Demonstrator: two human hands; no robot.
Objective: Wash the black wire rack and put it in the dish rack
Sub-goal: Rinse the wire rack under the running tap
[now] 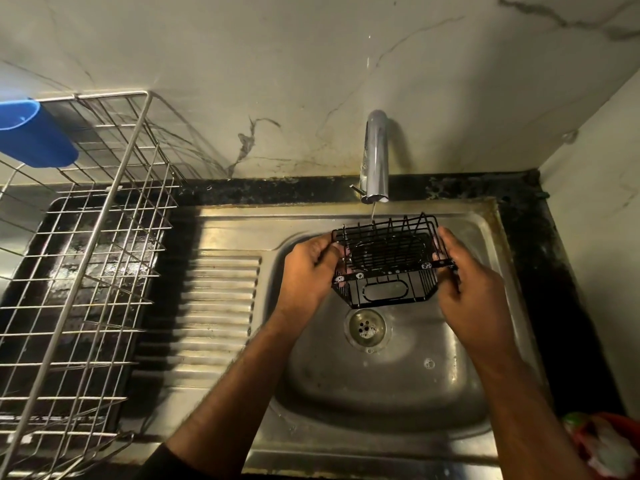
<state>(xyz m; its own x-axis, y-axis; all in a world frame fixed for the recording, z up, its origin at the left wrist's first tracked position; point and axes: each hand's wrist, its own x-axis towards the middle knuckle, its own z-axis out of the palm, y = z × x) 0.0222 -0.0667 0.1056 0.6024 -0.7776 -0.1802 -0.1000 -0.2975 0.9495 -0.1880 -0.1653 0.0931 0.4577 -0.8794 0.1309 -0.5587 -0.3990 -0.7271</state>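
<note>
A small black wire rack [386, 261] with specks of soap foam hangs over the steel sink basin [381, 386], under the chrome tap [375, 157]. A thin stream of water falls from the spout onto its far edge. My left hand [308, 271] grips the rack's left end and my right hand [467, 282] grips its right end. The metal dish rack [86, 258] stands to the left on the counter, well apart from both hands.
A blue plastic cup holder [34, 133] hangs on the dish rack's far left. The ribbed drainboard [214, 306] lies between dish rack and basin. The drain [365, 329] sits below the wire rack. A red bowl with a soapy sponge [602, 445] sits at the bottom right.
</note>
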